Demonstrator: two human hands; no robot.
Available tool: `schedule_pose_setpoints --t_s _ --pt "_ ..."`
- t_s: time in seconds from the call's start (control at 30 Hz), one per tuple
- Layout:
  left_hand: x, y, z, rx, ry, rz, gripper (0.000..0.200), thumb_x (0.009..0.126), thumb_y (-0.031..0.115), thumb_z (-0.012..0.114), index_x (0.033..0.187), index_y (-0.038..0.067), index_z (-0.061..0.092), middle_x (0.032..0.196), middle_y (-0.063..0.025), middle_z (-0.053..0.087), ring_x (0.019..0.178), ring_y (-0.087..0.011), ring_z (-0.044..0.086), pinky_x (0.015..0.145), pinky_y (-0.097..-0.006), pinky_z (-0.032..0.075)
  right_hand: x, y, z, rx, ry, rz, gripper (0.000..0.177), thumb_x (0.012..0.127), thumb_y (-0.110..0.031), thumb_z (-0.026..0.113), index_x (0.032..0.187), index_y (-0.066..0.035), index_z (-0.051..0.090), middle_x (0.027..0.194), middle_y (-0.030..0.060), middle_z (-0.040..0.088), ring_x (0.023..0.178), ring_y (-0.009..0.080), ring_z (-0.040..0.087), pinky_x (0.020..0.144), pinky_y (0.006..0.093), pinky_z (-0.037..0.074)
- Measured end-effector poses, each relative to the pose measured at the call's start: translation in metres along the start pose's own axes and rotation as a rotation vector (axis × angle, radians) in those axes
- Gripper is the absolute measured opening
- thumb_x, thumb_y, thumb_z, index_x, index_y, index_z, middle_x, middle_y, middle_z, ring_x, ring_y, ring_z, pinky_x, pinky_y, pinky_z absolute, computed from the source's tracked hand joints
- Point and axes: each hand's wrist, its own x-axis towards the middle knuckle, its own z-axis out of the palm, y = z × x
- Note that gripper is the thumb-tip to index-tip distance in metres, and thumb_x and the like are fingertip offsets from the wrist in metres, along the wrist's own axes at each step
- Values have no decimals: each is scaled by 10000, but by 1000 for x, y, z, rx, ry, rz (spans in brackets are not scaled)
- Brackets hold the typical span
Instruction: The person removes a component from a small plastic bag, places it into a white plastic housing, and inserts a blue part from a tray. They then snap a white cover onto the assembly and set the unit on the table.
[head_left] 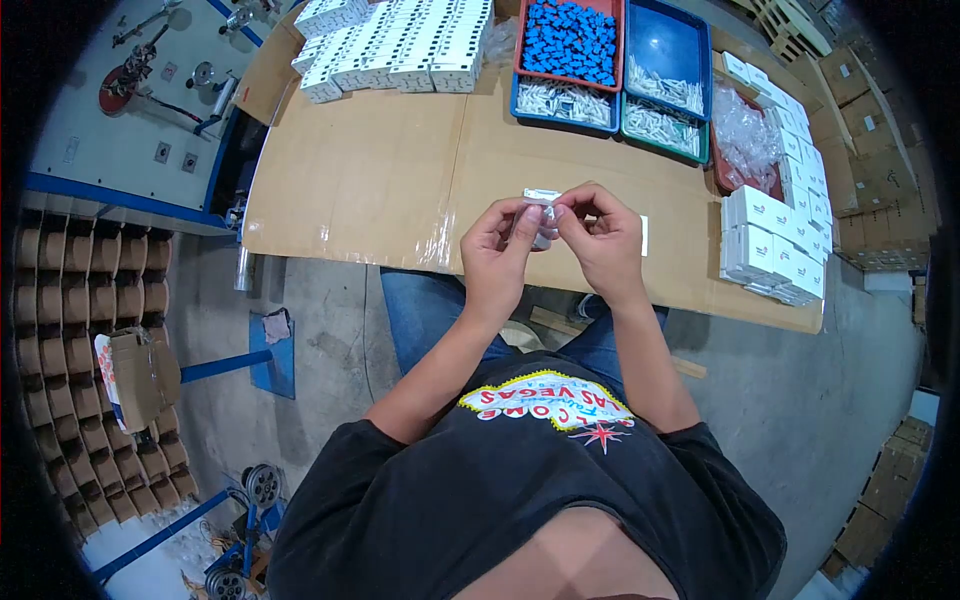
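Cardboard covers the table (380, 180) before me, with rows of white boxes (400, 45) at its far edge. Above the near edge, my left hand (497, 255) and right hand (600, 240) both pinch a small clear packet (540, 200) between thumb and fingertips, held off the surface.

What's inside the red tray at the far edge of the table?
Small blue parts fill the red tray, heaped close to its rim. They cover the tray's floor, so whatever lies under the top layer cannot be seen.
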Motion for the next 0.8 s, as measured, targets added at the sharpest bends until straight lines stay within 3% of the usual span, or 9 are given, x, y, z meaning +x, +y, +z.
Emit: schedule_pose_setpoints --t_s 0.13,0.23,0.8 --pt "2 6 -1 177 52 56 169 1033 143 669 1108 -5 705 1004 -44 718 943 -84 666 737 -234 552 0 2 -4 -21 -25 84 45 929 -38 724 961 -13 703 792 -36 632 680 -4 517 562 173 377" --pt "5 5 -4 139 90 81 162 1023 135 684 1089 -10 714 1004 -43 714 974 -84 653 760 -233 543 -1 -1 -5 -21 -23 107 51 929 -47 724 963 -14 705 783 -41 632 681 -4 519 566 178 376" --pt "3 4 -9 157 68 169 137 1006 88 695 1068 -34 705 999 -62 711 945 -117 676 875 -263 539 -1 -1 -1 26 -85 47 96 938 -48 744 1019 -6 714 885 -18 678 750 14 578 615 186 457"
